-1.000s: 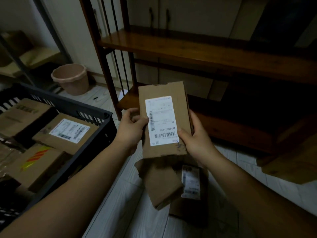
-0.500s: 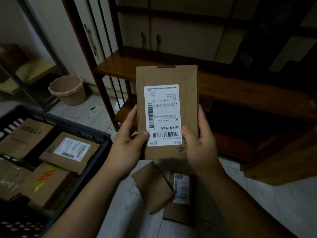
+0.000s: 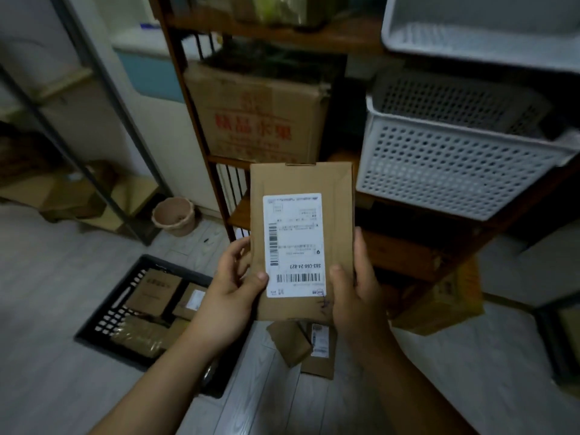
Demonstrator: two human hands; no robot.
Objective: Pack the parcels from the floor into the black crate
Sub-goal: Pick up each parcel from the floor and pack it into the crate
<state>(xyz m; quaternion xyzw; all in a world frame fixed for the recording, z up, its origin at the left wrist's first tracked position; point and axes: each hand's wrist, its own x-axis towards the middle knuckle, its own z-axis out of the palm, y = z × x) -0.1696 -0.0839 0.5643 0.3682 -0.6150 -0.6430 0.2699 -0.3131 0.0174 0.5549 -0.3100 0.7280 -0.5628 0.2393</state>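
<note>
Dim storeroom floor (image 3: 62,309): both your hands, left (image 3: 233,291) and right (image 3: 356,296), grip the labelled parcel (image 3: 301,240); swing carelessly left and it could miss the black crate (image 3: 110,321).

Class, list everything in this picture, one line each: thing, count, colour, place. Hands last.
held parcel: one, brown, centre, held up
floor parcels: at least two, brown, below held parcel
black crate: one, black, floor left
crated parcels: several, brown, inside crate
bucket: one, pink, floor behind crate
wooden shelf: one, dark brown, centre back
carton: one, brown, red print, on shelf
baskets: at least two, white, shelf right
left hand: one, grips parcel's left edge
right hand: one, grips parcel's right edge
</note>
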